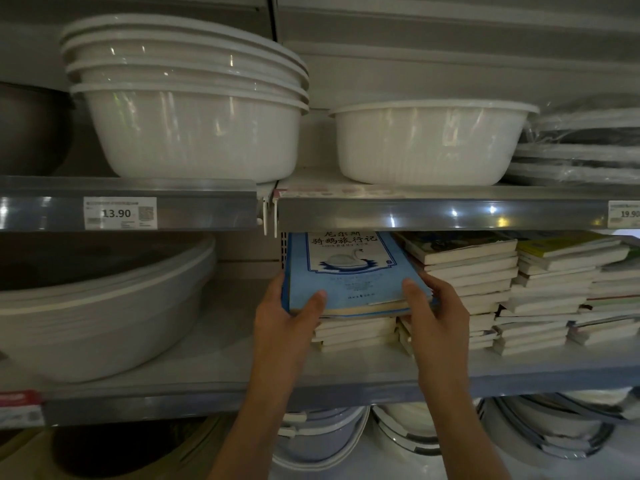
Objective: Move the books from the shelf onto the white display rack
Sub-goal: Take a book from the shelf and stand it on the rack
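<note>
A light blue book with a white swan on its cover [349, 271] lies on top of a short stack of books [355, 332] on the middle shelf [214, 362]. My left hand [287, 317] grips its near left corner, thumb on the cover. My right hand [433, 306] grips its near right corner, thumb on the cover too. The book's near edge is lifted slightly off the stack. More stacks of books [485, 285] stand to the right along the same shelf. The white display rack is not in view.
White plastic basins [194, 133] and a single basin [426, 143] stand on the upper shelf, whose front rail [433, 211] hangs low over the books. Large grey basins [97, 306] fill the shelf's left half. More basins sit on the bottom shelf.
</note>
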Demonstrator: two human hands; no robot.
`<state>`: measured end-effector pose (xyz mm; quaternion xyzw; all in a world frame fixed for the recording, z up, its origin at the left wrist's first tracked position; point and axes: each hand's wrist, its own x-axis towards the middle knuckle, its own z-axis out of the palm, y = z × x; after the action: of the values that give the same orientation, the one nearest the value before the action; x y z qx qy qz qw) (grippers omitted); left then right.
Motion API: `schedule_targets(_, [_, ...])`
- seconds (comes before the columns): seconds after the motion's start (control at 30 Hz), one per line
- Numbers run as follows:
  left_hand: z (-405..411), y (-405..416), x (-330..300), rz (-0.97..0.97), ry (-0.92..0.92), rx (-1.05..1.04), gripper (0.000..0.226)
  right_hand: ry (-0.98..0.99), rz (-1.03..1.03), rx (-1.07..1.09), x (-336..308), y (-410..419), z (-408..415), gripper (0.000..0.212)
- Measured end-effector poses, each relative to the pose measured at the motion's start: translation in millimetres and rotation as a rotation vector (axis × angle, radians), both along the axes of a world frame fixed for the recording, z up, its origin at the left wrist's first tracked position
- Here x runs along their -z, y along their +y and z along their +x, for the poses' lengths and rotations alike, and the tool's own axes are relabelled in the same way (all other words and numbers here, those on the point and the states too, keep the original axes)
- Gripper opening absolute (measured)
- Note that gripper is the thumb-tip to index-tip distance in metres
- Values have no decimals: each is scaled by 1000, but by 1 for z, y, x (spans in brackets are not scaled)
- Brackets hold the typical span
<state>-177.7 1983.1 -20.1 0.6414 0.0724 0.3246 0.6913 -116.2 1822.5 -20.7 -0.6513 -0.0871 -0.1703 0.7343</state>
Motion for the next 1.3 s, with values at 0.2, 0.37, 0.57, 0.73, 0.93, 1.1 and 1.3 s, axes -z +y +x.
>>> schedule_targets(0.2, [9, 15, -10, -32, 135, 142, 37, 79, -135, -228, -17, -11, 18, 35])
schedule_targets(0.37, [13, 12, -5, 25, 92, 88, 40, 29, -374, -268, -22, -9, 16, 27])
schedule_targets(0.57, [8, 15, 4, 278, 68, 33, 56, -137, -558, -51, -6, -2, 0, 49])
schedule_targets(0.73, [-4, 15, 4, 385, 70, 29, 84, -128, -569, 21, -1, -2, -17, 69])
schedule_targets(0.93, [-29, 10, 19, 406, 86, -20, 81, -152, -585, 42, 12, -9, -41, 70])
schedule_targets(1.1, [-62, -2, 35, 445, 54, -41, 81, -196, -557, 21, 31, -23, -66, 70])
schedule_targets(1.3, [-96, -46, 48, 491, -24, -49, 74, -260, -524, 21, 45, -70, -105, 71])
